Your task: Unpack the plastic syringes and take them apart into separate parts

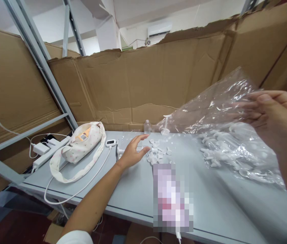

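Note:
My left hand [132, 153] is over the table with thumb and fingers apart. A clear graduated tube, like a syringe barrel [140, 148], shows between them; it does not look gripped. Just right of that hand lies a loose pile of small white plastic parts [154, 156]. Behind the pile stand a white plunger-like piece [166, 126] and a small clear bottle [147, 126]. On the right, my right hand [272, 108] is closed on the raised edge of a clear plastic bag [209, 105]. More white plastic pieces [224, 149] are inside the bag's lower part.
A pixelated phone-like object [171, 196] with a cable lies at the front of the grey table [133, 200]. Leftward are a small white device [110, 143], a floral cloth bag [83, 144] and a power strip [48, 152]. Cardboard sheets [143, 84] wall the back.

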`<state>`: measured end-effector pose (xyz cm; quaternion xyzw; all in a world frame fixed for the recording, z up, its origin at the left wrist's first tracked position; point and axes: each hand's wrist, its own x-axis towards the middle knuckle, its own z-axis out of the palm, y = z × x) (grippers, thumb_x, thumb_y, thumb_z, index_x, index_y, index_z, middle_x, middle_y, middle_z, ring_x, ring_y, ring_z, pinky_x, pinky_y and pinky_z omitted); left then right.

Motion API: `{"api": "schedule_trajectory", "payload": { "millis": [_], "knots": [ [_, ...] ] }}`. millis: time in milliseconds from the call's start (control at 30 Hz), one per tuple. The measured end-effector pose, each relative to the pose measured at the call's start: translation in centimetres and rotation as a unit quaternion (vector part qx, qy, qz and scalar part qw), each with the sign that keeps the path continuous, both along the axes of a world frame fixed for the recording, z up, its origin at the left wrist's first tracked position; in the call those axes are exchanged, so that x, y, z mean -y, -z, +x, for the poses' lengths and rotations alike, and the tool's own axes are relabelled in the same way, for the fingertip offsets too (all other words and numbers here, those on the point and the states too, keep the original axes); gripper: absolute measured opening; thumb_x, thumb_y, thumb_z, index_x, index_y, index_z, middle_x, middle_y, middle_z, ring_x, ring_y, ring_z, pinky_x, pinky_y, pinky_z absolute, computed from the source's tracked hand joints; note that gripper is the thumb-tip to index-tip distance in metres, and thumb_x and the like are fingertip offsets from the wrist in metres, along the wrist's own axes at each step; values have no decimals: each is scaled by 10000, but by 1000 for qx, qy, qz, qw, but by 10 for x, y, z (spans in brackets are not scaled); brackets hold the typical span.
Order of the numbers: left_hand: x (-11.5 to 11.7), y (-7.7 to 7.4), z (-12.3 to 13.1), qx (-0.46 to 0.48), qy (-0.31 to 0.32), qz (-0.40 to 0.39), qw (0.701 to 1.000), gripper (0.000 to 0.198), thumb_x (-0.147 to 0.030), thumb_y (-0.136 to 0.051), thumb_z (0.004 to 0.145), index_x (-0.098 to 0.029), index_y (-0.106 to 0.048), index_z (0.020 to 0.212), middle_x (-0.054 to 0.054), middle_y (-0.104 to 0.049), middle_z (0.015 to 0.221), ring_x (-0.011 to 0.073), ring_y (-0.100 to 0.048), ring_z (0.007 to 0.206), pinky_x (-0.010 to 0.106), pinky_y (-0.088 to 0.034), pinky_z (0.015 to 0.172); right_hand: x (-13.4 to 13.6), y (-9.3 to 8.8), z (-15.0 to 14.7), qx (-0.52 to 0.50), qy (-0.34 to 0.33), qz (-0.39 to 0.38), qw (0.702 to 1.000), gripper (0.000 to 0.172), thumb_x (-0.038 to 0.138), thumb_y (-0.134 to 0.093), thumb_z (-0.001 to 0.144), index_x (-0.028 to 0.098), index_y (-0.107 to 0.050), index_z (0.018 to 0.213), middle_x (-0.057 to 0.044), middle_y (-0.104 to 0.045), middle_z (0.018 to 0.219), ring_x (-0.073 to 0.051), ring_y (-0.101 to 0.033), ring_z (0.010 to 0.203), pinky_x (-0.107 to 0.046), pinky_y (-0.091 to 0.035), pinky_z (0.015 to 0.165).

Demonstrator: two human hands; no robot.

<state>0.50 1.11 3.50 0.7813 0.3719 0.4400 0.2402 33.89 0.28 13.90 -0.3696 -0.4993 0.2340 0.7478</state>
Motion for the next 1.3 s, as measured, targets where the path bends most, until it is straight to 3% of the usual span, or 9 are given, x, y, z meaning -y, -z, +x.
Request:
{"api": "schedule_trajectory", "payload": {
  "millis": [100,200,400,500,667,1000,1067,1167,1300],
  "knots": [
    [4,-3,7,141,79,-114,980,604,-589,-527,826,-225,-435,1299,145,-516,1289,240,-573,1103,372,-450,934,-1,9,-10,-6,-40,-73,997,324,415,-807,606,214,-585,732,-22,-667,694,-135,-615,496,-276,-485,468],
    [6,-4,11,213,103,-190,953,728,-697,-549,735,-199,-455,1257,168,-539,1236,241,-629,979,342,-512,793,-2,27,-30,25,-108,-160,981,432,496,-813,554,207,-566,760,-16,-695,724,-114,-590,445,-244,-446,426],
    [7,-1,15,222,130,-293,921,714,-717,-559,708,-175,-489,1166,121,-633,984,197,-667,749,304,-523,610,2,69,-76,78,-281,-267,918,391,525,-729,672,211,-529,787,-28,-711,802,-104,-559,429,-258,-434,438],
    [9,2,21,220,93,-318,918,598,-659,-595,725,-179,-506,1071,59,-638,837,141,-633,598,249,-481,511,7,83,-92,110,-339,-286,890,356,527,-684,725,202,-543,764,-32,-694,802,-94,-543,447,-263,-430,465],
    [9,6,26,215,7,-261,941,359,-478,-678,733,-172,-496,781,-44,-540,582,57,-477,412,195,-376,435,7,91,-93,184,-295,-272,897,351,526,-683,720,187,-595,700,-5,-623,611,-103,-505,479,-256,-382,485],
    [11,4,23,212,-27,-193,958,270,-411,-632,793,-175,-502,769,-42,-544,603,58,-482,450,203,-396,481,7,92,-86,167,-271,-246,915,378,566,-635,745,193,-632,689,-15,-627,573,-122,-499,512,-273,-403,528],
    [13,3,23,218,-13,-193,957,302,-452,-624,796,-182,-503,854,-37,-559,635,66,-508,477,208,-418,501,6,95,-86,145,-259,-240,924,380,572,-643,736,195,-632,694,-15,-628,578,-124,-509,516,-267,-398,512],
    [15,3,22,168,67,-268,946,467,-515,-647,758,-197,-475,1053,-1,-619,715,110,-585,536,230,-445,506,1,99,-79,99,-218,-229,943,354,552,-656,743,198,-651,754,-15,-638,605,-117,-517,524,-256,-399,512],
    [16,5,24,73,117,-315,939,363,-443,-691,739,-160,-560,926,16,-624,640,105,-574,481,227,-431,488,-2,100,-68,2,-203,-206,957,396,544,-641,765,232,-643,1009,-27,-683,744,-149,-616,627,-257,-429,535]
  ]
}}
